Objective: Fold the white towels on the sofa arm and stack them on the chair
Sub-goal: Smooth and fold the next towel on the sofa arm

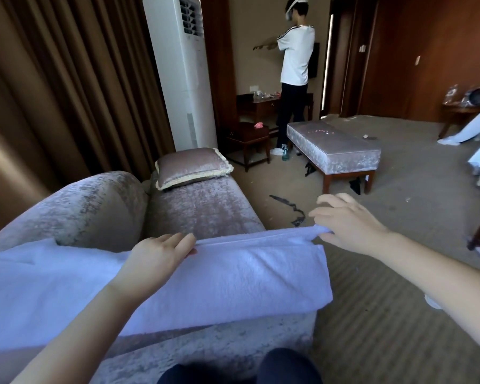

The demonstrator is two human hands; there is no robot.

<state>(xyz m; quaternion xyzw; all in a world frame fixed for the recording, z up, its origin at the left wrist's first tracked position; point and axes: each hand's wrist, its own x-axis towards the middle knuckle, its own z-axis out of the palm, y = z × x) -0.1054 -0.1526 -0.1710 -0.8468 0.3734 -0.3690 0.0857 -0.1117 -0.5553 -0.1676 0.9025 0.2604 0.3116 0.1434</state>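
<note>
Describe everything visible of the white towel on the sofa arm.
The white towel looks like soft terry cloth, with a hemmed band along its far edge. It lies spread along the velvety sofa arm, doubled over in layers, its near edge draping down the arm's side and its left end running out of view. The left hand presses flat on it near the far edge; the right hand pinches its far right corner just past the arm's end.

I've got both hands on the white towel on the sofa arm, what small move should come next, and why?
Probably pull the pinched corner across toward the left hand to fold the towel over. The right hand pinches its far right corner, while the left hand lies flat on the far edge.
</note>
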